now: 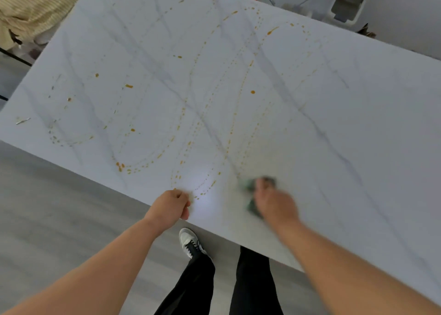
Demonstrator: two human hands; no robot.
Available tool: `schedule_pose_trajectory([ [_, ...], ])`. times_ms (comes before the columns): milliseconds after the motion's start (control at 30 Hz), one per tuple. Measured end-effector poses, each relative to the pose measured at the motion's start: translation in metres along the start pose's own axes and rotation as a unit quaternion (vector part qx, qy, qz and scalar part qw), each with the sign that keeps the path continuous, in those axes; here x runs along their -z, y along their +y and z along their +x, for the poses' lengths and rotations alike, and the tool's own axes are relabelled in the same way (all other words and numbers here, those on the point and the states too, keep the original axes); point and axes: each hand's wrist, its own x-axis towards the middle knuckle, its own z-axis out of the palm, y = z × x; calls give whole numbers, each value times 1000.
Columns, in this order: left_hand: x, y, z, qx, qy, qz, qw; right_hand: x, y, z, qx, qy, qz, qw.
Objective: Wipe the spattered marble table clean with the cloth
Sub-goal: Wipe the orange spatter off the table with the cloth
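The right hand (274, 202), blurred, pressed flat on a green cloth (253, 195) bunched beneath its fingers on the marble table (358, 114). Just to its left, the left hand (170, 207) rested as a loose fist at the table's near edge, holding nothing. Beyond both, orange spatter (191, 99) looped in dotted trails. No readable writing showed.

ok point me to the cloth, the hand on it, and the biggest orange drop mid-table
green cloth (251, 207), head view, on the lower corner showing left of the hand
right hand (274, 202), head view, on the back of the hand
orange drop (253, 92), head view, on its centre
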Motion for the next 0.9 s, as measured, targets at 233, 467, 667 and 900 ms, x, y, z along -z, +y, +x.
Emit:
schedule_pose_trajectory([
  [233,28,-31,12,-11,58,15,998,0,-95,-5,-132,19,120,984],
  [467,56,-41,19,-11,120,135,983,8,-85,-2,-57,-84,41,994],
  [667,55,-29,35,1,34,324,945,30,-98,32,-234,-5,140,962],
  [900,62,-16,55,4,3,396,918,20,-131,15,-18,-43,66,997],
])
